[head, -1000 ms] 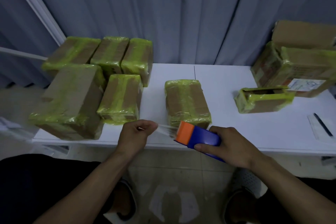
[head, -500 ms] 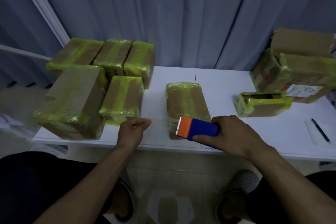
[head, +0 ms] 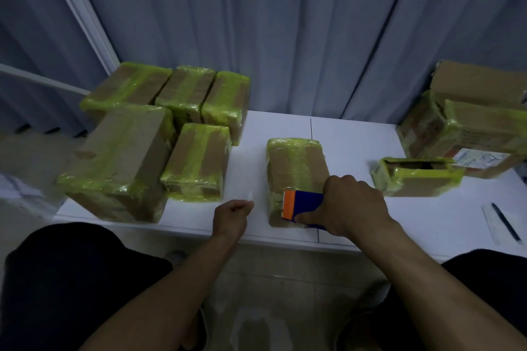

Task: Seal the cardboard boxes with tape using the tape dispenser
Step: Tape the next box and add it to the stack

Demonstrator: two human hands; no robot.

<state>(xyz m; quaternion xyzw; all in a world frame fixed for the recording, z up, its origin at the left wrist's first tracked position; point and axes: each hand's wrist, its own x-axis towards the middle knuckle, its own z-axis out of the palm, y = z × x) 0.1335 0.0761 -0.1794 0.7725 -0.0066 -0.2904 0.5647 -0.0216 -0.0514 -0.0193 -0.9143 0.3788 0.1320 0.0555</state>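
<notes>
Orange-and-blue tape dispenser sits on near end of centre box | right hand wraps round dispenser | left hand just left of centre box, fingers curled, pinches clear tape end | open-topped box lies right of centre box

Glossy tape-wrapped cardboard box

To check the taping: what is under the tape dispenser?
Under the tape dispenser lies the near end of the middle box, on the table. The right hand covers the dispenser's rear, so contact cannot be seen.
</notes>
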